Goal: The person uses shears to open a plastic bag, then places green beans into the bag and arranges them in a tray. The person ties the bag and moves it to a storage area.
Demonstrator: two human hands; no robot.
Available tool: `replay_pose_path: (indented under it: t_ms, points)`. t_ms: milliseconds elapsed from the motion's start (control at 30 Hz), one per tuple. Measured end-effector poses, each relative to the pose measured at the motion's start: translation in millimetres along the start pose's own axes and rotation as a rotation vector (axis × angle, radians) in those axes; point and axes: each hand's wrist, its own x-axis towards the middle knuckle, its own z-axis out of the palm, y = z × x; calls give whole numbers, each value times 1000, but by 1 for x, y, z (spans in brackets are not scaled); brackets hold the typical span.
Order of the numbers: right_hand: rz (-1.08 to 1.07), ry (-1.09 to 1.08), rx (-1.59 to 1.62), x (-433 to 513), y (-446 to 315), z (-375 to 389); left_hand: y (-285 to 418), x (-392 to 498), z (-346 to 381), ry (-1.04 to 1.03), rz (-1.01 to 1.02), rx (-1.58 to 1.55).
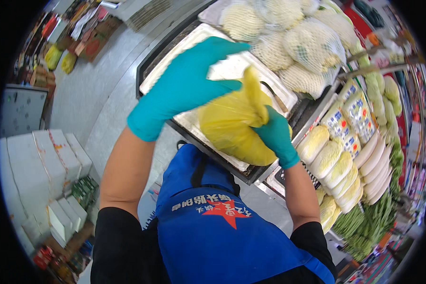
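Both of my hands wear teal gloves. My right hand (278, 136) grips the side of a full, tied yellow plastic bag (234, 124), near the base of its twisted knot. Above and to the left of the bag, my left hand (195, 74) is spread, thumb and fingers apart, its thumb close to the bag's top. Under the bag lies a white foam board (184, 53) on a dark-edged stand. A curved knife with a wooden handle (279, 103) rests on the board, just behind the bag. What the bag contains is hidden.
Cauliflowers in white foam nets (314, 46) are heaped behind the board. To the right lie napa cabbages (326, 159), white radishes (372, 167), printed packets (358, 115) and green beans (351, 220). White foam boxes (35, 159) are stacked at the left; cardboard boxes (96, 41) stand farther back.
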Motion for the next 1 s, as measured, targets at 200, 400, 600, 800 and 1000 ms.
replay_pose_path:
  t_ms: [200,400,600,800,1000]
  points:
    - [32,-212,-57,-11,-26,-12,-142,-201,-101,619,-698,-541]
    - [172,-155,-60,17,-166,1,-278,-555,-44,900,-1433,-451]
    - [233,37,-217,65,-326,47,-259,-756,18,522,-2162,-761]
    - [22,-27,130,147,-434,155,-369,-731,-120,868,-1893,-884]
    - [-146,-269,262,280,-518,326,-483,-590,-378,1221,-1209,-651]
